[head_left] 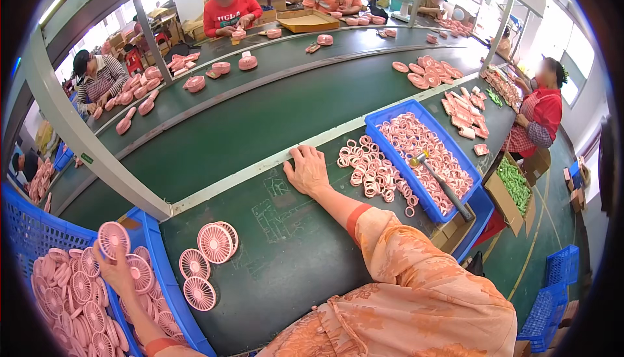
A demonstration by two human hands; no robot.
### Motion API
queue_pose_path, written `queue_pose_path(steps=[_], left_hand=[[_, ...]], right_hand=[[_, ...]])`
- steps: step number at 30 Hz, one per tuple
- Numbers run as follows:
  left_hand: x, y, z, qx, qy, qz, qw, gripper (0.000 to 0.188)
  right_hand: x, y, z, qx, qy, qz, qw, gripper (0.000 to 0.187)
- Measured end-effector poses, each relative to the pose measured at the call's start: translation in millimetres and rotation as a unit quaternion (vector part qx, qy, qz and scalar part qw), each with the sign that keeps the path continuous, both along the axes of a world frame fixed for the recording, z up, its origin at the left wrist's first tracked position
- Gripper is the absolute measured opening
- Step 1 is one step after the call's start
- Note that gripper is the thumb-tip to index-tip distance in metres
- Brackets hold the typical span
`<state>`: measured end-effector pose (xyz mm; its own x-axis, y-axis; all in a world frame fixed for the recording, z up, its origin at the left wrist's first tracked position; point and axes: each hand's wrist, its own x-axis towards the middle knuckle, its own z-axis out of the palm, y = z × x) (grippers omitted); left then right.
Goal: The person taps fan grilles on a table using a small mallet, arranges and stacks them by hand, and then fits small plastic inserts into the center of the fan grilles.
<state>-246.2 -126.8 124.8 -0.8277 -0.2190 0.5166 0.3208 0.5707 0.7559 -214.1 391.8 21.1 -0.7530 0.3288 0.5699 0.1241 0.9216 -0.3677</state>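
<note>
My left hand [118,271] is closed on a round pink fan grille [114,238], raised over the blue crates at the left. More pink grilles [81,287] fill the latticed blue crate [39,217] beneath it. Flat on the dark green bench, my right hand [307,170] lies with fingers spread by the pale edge strip, holding nothing. Between my hands, several loose grilles [199,293] rest on the bench, two of them overlapping. To the right of my right hand is a pile of small pink rings [372,168].
A blue tray [372,123] of pink rings stands at the right, with a hammer [448,191] lying across it. Beyond the strip runs a green conveyor [260,119] carrying pink fan parts. Co-workers sit across and at the right. A metal post [97,155] rises at the left.
</note>
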Motion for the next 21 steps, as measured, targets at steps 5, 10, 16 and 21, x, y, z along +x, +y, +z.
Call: queue_pose_path(steps=[5, 10, 16, 21], left_hand=[[23.9, 7.0, 41.8, -0.182, 0.149, 0.113, 0.965, 0.058], [71.8, 153.4, 59.2, -0.029, 0.063, -0.18, 0.981, 0.044], [98.8, 216.6, -17.4, -0.057, -0.08, -0.362, 0.927, 0.048], [91.3, 215.3, -28.4, -0.202, -0.194, -0.331, 0.901, 0.057]], right_hand=[[-6.1, -10.4, -1.6, 0.004, -0.008, 0.021, 1.0, 0.033], [-3.6, 10.4, -1.1, 0.054, -0.02, -0.006, 0.998, 0.033], [-13.8, -2.7, -4.1, 0.05, -0.042, 0.004, 0.998, 0.036], [-7.4, 0.9, 0.5, 0.038, -0.074, -0.003, 0.997, 0.037]])
